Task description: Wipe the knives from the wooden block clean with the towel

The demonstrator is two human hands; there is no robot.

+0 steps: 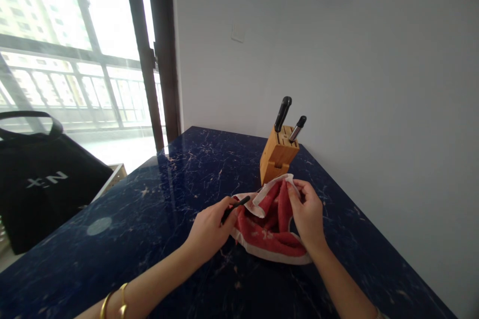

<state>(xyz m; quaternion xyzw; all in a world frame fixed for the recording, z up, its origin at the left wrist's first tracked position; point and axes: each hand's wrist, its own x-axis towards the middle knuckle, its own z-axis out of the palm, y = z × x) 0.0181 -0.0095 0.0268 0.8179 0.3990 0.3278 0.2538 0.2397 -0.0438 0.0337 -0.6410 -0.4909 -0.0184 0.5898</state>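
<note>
My left hand (213, 227) is closed around the black handle of what looks like a knife (241, 202); its blade is mostly hidden by the cloth. A red cloth with a white border (262, 234) lies bunched on the table below and between both hands. Pinched between the thumb and fingers of my right hand (309, 212) is a raised fold of this cloth, near its white edge. Just behind the cloth stands a wooden knife block (270, 159). Two handles stick up from it: a black one (283, 113) and a black-and-silver one (298, 128).
The dark blue marbled table (157, 209) runs back to a pale wall (359, 84), which borders its right side. A black bag (48, 184) stands beyond the left edge, near a large window (105, 20). A pale round spot (99, 226) shows on the tabletop.
</note>
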